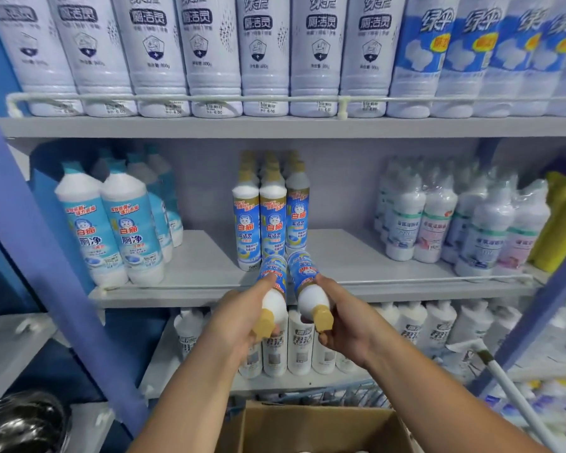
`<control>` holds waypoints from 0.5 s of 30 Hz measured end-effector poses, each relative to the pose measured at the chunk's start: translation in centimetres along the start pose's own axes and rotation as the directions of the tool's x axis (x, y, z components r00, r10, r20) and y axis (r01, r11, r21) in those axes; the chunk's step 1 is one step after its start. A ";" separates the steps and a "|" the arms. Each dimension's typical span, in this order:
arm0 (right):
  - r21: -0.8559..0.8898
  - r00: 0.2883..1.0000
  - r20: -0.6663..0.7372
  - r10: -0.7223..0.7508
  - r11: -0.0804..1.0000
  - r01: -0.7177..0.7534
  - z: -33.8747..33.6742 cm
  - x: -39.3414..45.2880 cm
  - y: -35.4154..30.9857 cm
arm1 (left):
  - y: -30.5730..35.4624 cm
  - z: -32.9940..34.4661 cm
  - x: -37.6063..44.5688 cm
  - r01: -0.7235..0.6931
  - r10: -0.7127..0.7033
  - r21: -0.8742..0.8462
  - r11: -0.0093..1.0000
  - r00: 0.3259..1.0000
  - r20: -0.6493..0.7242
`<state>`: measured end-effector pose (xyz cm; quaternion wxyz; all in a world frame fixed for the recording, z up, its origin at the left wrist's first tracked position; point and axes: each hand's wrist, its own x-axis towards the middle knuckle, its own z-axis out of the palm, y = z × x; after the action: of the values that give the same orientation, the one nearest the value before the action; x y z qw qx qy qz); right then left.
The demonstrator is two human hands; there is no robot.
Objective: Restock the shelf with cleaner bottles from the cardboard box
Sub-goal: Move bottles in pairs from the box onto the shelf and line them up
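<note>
Gold caps toward the camera, bases toward the shelf [209, 276]: two bottles going in at once. Left hand [239, 317] clenched round the left bottle [273, 282] at its white shoulder, right hand [343, 318] clenched round the right bottle [304, 277] the same way. Both held out over the rail [406, 281] at the shelf's front edge, just short of the standing row [270, 220] of matching gold-capped bottles. Box [317, 429] open below, between the forearms.

Long axes near level, running front to back, bases tipped a touch up and in, labels upside down from here. Need swinging upright before setting down.

Risks from here: bases could knock the front of the row and topple it backward, being so close. Could also catch the rail on the way in. Narrow gap between the two bottles, so a clash mid-turn looks likely. Hold near the neck gives little control over the heavy end
</note>
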<state>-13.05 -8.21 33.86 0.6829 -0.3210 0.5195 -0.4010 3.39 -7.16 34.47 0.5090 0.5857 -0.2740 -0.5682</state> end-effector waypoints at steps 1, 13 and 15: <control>-0.013 1.000 -0.006 0.002 1.000 -0.003 0.1 0.4 -0.1 | 0.2 0.0 0.3 0.008 -0.009 0.002 1.000 1.000 0.008; 0.080 0.999 -0.034 -0.037 0.996 0.039 0.2 3.1 -1.2 | 0.9 0.8 1.6 -0.139 0.134 0.068 0.988 0.988 0.074; 0.053 0.994 -0.035 -0.106 0.993 0.108 0.1 3.1 -1.4 | 0.9 0.7 1.5 -0.172 0.166 0.071 0.983 0.983 0.082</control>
<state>-12.79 -11.60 33.64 0.6606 -0.3231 0.5011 -0.4561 3.26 -8.96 34.80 0.5214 0.5578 -0.3637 -0.5336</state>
